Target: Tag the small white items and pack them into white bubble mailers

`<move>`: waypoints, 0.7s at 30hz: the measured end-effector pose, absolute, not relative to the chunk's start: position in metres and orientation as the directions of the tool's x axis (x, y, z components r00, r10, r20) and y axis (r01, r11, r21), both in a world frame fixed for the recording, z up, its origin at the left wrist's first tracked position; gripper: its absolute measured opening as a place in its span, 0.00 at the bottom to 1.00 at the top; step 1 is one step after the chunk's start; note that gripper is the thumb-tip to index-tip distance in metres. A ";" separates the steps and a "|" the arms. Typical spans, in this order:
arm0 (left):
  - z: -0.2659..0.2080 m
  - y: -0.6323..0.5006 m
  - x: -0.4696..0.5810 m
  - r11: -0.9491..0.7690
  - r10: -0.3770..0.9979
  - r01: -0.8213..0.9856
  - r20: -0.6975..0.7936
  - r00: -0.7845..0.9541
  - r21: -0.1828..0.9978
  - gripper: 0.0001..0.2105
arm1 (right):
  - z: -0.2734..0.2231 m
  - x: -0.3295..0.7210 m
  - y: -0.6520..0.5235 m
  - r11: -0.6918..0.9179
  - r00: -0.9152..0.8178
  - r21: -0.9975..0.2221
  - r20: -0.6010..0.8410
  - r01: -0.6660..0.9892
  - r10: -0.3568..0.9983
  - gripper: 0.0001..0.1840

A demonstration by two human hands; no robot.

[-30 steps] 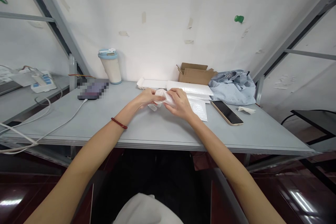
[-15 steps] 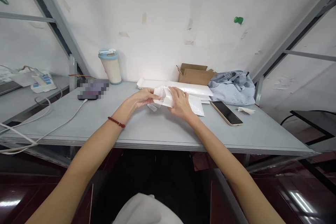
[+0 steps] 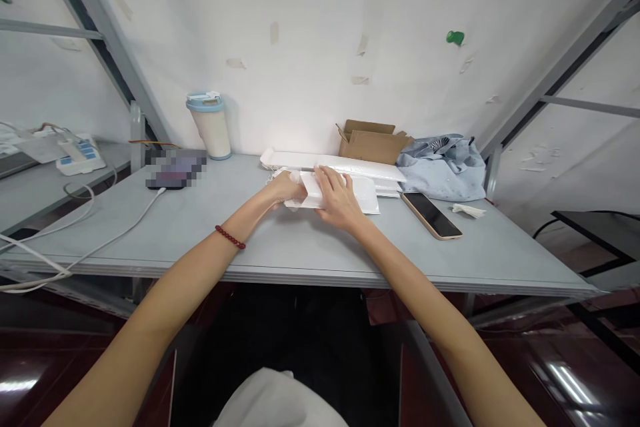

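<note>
A white padded mailer point(image 3: 364, 195) lies crosswise above the grey table, its mouth facing left. My right hand point(image 3: 337, 197) is closed round the mailer near its mouth, thumb below and fingers on top. At that mouth is my left hand point(image 3: 286, 188), a red bead bracelet point(image 3: 230, 237) on its wrist. Its fingers are bent and partly hidden at the opening; a whitish, translucent piece point(image 3: 295, 177) shows by them, too small to name. Just behind, more white padded mailers point(image 3: 345, 165) are stacked flat.
Behind the stack stands an open cardboard box point(image 3: 373, 145), beside a light blue cloth bundle point(image 3: 443, 170). A phone point(image 3: 433, 215) and a crumpled tissue point(image 3: 469, 211) lie right. To the left are a lidded cup point(image 3: 211, 128), a blurred-out device point(image 3: 176, 170) and its white cable point(image 3: 120, 240).
My left hand has turned, its fingers now bent at the mailer's mouth instead of pinching the edge. The mailer lies flatter and a little nearer to me.
</note>
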State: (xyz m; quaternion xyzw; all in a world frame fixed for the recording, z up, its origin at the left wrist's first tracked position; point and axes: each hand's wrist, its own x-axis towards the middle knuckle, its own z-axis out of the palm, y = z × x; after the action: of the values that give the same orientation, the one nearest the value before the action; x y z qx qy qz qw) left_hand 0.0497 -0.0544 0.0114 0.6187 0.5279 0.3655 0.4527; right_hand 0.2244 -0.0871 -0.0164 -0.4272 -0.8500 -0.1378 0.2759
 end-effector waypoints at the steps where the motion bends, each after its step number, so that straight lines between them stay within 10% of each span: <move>1: 0.010 -0.053 0.050 -0.021 0.986 0.301 -0.029 0.162 0.953 0.07 | -0.017 0.223 -0.088 0.596 -0.484 0.005 0.591 0.803 0.645 0.41; 10: 0.018 -0.044 0.037 0.076 0.950 -0.221 -0.003 0.312 0.972 0.11 | -0.027 0.215 -0.084 0.449 -0.307 -0.023 0.699 0.893 0.646 0.39; 21: 0.022 -0.053 0.045 0.034 0.954 -0.158 0.015 0.300 0.987 0.07 | -0.029 0.214 -0.084 0.317 -0.321 0.108 0.560 0.942 0.764 0.31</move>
State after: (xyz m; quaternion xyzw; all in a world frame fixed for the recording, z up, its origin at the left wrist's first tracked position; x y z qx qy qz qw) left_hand 0.0449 -0.0527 0.0215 0.5256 0.3785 0.4548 0.6112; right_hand 0.2139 -0.0843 -0.0289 -0.5439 -0.7842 -0.2138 0.2087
